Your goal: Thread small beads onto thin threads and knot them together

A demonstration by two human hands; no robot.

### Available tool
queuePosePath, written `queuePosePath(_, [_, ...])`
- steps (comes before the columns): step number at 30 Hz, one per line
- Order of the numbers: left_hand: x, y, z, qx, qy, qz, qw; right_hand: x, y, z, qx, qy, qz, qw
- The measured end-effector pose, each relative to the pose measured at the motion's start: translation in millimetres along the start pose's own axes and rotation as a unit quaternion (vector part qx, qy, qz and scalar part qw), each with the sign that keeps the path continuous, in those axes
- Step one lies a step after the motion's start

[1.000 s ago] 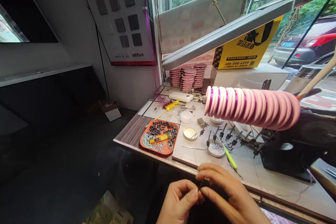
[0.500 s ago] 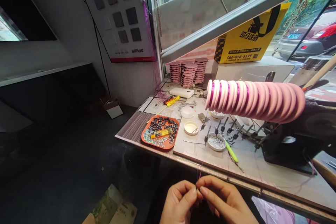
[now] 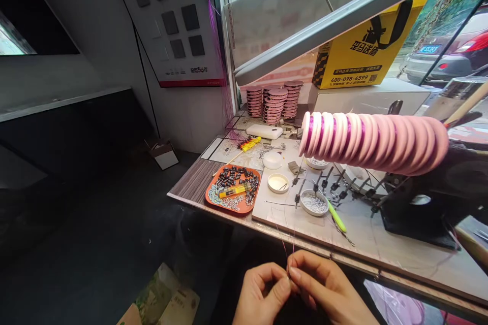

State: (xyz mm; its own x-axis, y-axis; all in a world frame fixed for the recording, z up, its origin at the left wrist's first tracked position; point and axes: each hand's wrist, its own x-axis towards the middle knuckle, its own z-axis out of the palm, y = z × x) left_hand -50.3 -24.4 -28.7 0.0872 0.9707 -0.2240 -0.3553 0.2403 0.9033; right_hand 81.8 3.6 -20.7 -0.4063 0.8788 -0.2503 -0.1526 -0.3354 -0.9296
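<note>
Just off the table's front edge, my left hand (image 3: pixel 262 292) and my right hand (image 3: pixel 322 287) meet, thumbs and forefingers pinched together. A thin pink-purple line (image 3: pixel 284 247) runs up from between the fingertips. My fingers cover the spot where the line is held, so any small part there cannot be made out. Nearest on the board (image 3: pixel 280 221) are a round white dish (image 3: pixel 302 209) of small metal bits and a green-handled tool (image 3: pixel 336 216). Several dark clips on pins (image 3: pixel 324 183) stand behind them.
An orange tray (image 3: pixel 238 212) of small black and silver parts lies left. Ribbed pink spools (image 3: pixel 373 142) on a black machine (image 3: pixel 415 218) overhang the board at right. Pink discs (image 3: pixel 275 106) are stacked at the back, near a yellow bag (image 3: pixel 353 68). Purple strands (image 3: pixel 224 76) hang left.
My hands have shifted slightly right and stay pinched together. Two strands of line now spread apart above the fingertips. The camera view has moved a little.
</note>
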Motion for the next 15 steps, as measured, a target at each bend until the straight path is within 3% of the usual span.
queuePosePath(4, [-0.9,-3.9,-1.2,-0.01,0.006,-0.004,1.0,-1.1,0.5,0.1,-0.002,0.014,-0.01,1.0])
queuePosePath(10, [0.0,-15.0,-3.3,-0.007,0.028,0.018,0.999,-2.3,3.9,-5.1,-0.018,-0.037,-0.002,0.999])
queuePosePath(15, [-2.0,-5.5,0.8,0.028,0.036,0.039,0.998,-4.8,9.6,-5.6,0.013,0.01,0.01,1.0])
